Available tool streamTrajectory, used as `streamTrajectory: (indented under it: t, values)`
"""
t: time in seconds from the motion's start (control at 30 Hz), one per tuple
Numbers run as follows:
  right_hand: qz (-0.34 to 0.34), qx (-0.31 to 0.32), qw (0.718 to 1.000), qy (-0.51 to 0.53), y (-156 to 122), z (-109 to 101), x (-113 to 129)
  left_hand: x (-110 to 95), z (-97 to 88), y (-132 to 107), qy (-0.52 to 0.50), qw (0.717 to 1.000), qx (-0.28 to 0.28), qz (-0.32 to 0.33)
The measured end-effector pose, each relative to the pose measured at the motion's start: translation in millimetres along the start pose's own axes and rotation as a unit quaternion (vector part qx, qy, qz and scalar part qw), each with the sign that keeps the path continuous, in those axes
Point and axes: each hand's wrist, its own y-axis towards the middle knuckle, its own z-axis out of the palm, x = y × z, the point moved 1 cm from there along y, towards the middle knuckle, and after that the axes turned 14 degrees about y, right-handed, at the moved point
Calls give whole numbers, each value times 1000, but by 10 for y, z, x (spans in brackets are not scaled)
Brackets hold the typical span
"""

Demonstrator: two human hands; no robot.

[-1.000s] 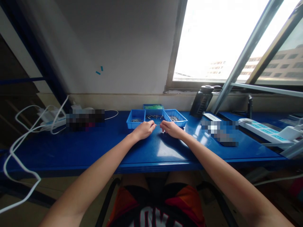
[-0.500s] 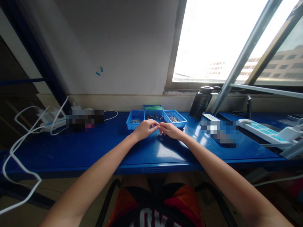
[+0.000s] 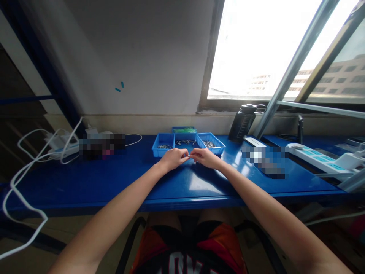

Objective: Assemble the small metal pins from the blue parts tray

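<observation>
My left hand (image 3: 174,158) and my right hand (image 3: 205,158) meet fingertip to fingertip just above the blue table, in front of the bins. Both are closed in a pinch around something tiny between them, too small to name. Behind my left hand stands a blue plastic bin (image 3: 155,151) with small metal pieces (image 3: 164,147) in it. A second blue bin (image 3: 221,147), behind my right hand, holds more small metal parts (image 3: 209,144). Between these two lies a heap of dark and silvery screw-like pieces (image 3: 185,142).
Another blue bin (image 3: 174,129) with green plastic in it stands at the back by the wall. A black bottle (image 3: 242,123) is to the right, near a white power strip (image 3: 322,160). White cables (image 3: 17,186) hang over the table's left end.
My left fingers have curled in tighter and the hand has dropped slightly. My right hand has shifted a little to the left. The bins have stayed in place.
</observation>
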Motion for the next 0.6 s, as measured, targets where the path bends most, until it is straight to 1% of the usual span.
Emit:
streamTrajectory:
  t: [0.2, 0.47, 0.6]
  values:
    - [2, -36, 998, -41, 1, -45, -51, 16, -42, -8, 1, 1000, -2, -11]
    - [2, -53, 997, -63, 9, -56, -92, 30, -24, -2, 6, 1000, 10, -27]
    - [5, -45, 997, -68, 1, -55, -94, 37, -18, 6, 9, 999, 15, -33]
